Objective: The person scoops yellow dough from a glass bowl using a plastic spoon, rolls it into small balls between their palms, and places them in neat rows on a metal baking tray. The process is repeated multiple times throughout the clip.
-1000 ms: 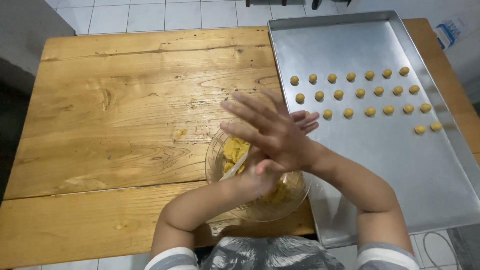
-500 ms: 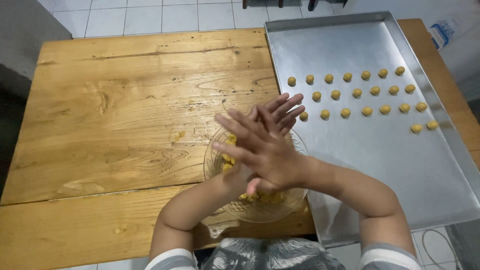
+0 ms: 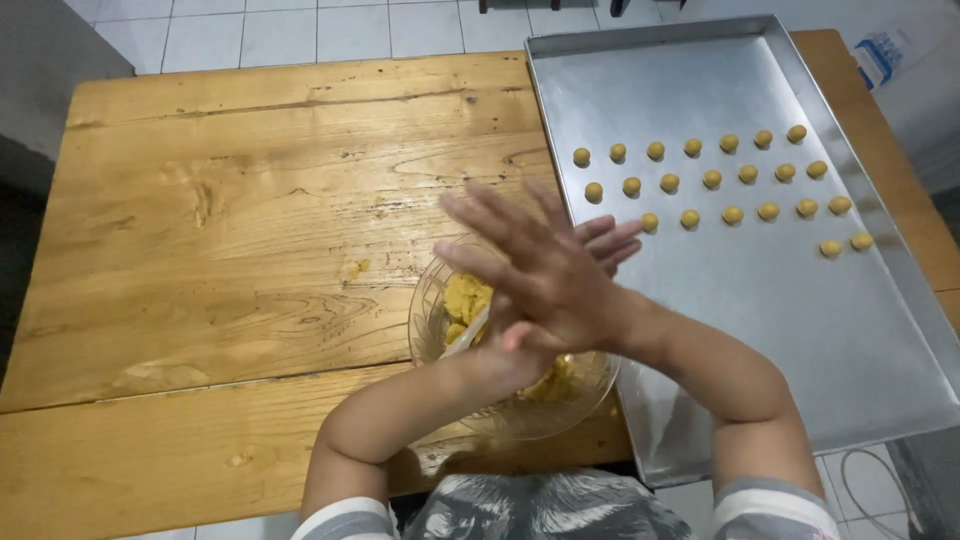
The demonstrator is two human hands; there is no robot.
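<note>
My right hand lies flat on top of my left hand, palms pressed together and fingers spread, just above a clear glass bowl. Only the left fingertips show past the right hand, pointing toward the tray. Whatever is between the palms is hidden. The bowl holds yellow crumbly dough and a pale utensil handle. It stands at the wooden table's near edge. Small yellow dough balls lie in rows on a metal baking tray to the right.
The tray overhangs the table's right and near edges. Two further balls sit apart at the right of the rows. A white and blue package lies beyond the tray's far right corner. The floor is tiled.
My palms have slid against each other over the bowl: the right hand's fingers swung left and back, and the left fingertips now stick out further right. The bowl and tray have not moved.
</note>
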